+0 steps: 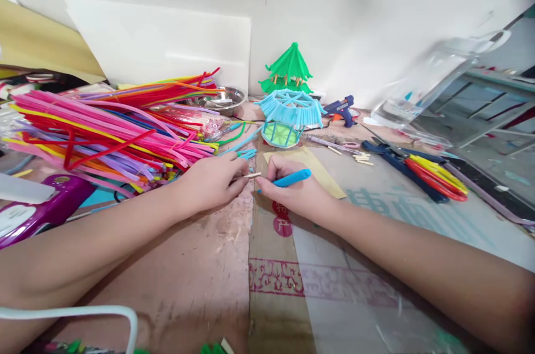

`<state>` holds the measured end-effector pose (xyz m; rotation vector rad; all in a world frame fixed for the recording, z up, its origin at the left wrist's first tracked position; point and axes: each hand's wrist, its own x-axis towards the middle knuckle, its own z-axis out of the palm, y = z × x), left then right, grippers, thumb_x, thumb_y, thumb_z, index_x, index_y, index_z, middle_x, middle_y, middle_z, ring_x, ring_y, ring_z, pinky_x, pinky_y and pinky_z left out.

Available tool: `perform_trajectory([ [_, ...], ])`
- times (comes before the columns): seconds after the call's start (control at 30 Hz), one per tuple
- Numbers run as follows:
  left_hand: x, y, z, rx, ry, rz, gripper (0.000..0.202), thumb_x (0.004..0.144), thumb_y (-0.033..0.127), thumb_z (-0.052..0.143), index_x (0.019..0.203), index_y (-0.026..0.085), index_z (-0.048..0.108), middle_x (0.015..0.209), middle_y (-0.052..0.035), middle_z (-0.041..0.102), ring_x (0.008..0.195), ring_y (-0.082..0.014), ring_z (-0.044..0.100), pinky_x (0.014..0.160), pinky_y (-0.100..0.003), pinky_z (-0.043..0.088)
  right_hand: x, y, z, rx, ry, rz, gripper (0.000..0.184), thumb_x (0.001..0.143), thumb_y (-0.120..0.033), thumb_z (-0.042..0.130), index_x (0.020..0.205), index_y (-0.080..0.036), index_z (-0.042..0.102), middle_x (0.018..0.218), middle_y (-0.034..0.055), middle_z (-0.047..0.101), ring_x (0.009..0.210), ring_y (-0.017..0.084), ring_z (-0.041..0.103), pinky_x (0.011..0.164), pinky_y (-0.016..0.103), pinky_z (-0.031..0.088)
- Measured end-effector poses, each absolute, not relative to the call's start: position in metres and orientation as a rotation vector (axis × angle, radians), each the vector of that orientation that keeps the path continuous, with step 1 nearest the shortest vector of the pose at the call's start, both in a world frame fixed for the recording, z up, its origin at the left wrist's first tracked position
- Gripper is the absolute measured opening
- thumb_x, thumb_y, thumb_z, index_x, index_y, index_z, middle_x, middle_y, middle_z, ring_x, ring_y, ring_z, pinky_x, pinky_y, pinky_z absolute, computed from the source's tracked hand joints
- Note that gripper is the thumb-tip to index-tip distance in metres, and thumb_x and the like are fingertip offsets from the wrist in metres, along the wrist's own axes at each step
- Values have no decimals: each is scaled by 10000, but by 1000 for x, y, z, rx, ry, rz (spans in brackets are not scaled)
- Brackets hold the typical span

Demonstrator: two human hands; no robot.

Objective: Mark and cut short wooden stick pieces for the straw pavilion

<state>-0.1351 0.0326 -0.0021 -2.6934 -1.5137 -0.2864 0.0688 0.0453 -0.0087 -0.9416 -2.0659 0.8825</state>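
Observation:
Between the fingertips of my left hand (215, 180) is a short, thin wooden stick (254, 175), held level and pointing right. My right hand (298, 189) grips a blue marker pen (293, 177), its tip end low at the left, close to the stick. Both hands are closed and almost meet over the table's middle. Under my right hand lies a yellowish paper sheet (330, 180). Just beyond the hands stands a small pavilion model with a light blue fringed roof (291, 108) and a green base (281, 135). Behind it rises a green pointed roof (291, 67).
Bundles of colourful pipe cleaners (112, 125) fill the left side, near a purple device (62, 203). Toward the right lie a blue glue gun (343, 110), short wooden sticks (363, 159), red-and-yellow-handled pliers (434, 175) and a clear plastic container (434, 86). A metal bowl (234, 98) sits behind.

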Motion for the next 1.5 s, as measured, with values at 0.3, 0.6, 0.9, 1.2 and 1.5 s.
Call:
perform_trajectory([
  [0.3, -135, 32, -1, -2678, -1482, -276, 207, 952, 358, 434, 928, 198, 563, 885, -41, 582, 723, -185, 604, 565, -288, 393, 69, 46, -6, -986, -2052, 744, 251, 817, -237, 564, 646, -218, 381, 580, -70, 393, 536, 106, 361, 493, 250, 252],
  [0.6, -135, 32, -1, -2681, -1471, -268, 215, 954, 368, 430, 925, 202, 563, 871, -39, 584, 743, -197, 612, 576, -295, 407, 70, 47, -8, -986, -2029, 812, 264, 833, -287, 573, 660, -219, 386, 586, -73, 395, 529, 103, 365, 487, 244, 263],
  [0.9, -133, 31, 1, -2684, -1462, -262, 202, 952, 349, 432, 918, 198, 564, 846, -35, 587, 709, -186, 602, 564, -291, 396, 68, 44, -4, -1053, -2047, 763, 247, 796, -242, 565, 632, -220, 382, 565, -70, 395, 526, 107, 368, 491, 246, 262],
  [1.2, -134, 32, 0, -2685, -1461, -259, 204, 947, 344, 431, 927, 199, 573, 839, -42, 601, 714, -200, 604, 568, -296, 402, 68, 44, -2, -1078, -2047, 739, 229, 767, -210, 540, 612, -221, 372, 550, -72, 379, 525, 106, 362, 494, 246, 260],
  [1.5, -135, 31, 1, -2715, -1486, -252, 241, 946, 370, 438, 933, 189, 595, 877, -64, 624, 755, -218, 630, 613, -299, 460, 67, 44, -5, -1078, -2045, 741, 241, 750, -186, 537, 598, -224, 353, 539, -72, 369, 525, 108, 353, 494, 250, 256],
])
